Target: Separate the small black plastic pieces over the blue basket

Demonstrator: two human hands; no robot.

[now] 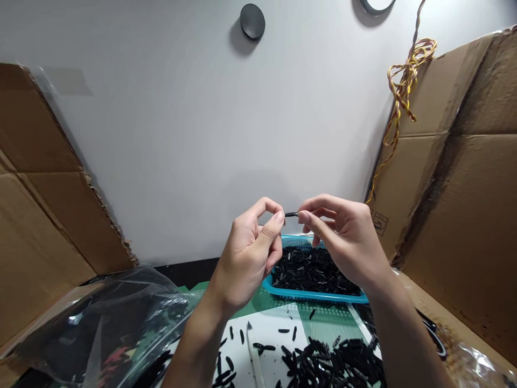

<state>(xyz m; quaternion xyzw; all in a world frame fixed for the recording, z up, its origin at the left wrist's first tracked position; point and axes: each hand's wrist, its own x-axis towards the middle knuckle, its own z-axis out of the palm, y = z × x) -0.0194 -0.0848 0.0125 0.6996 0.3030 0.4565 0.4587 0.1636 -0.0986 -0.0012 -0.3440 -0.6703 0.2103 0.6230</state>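
Between my hands is a thin, short black piece, raised above the table and roughly level. My left hand pinches one end between thumb and forefinger. The other end is pinched by the thumb and forefinger of my right hand. Below and behind them sits a blue plastic basket full of similar small black pieces. A loose pile of black pieces lies in front of the basket. A pale-handled craft knife rests on a white sheet among several scattered pieces.
At left, a clear plastic bag holds dark contents. Cardboard panels stand at left and right. A twisted yellow and brown cable hangs by the right panel. Black-handled scissors appear to lie at the right.
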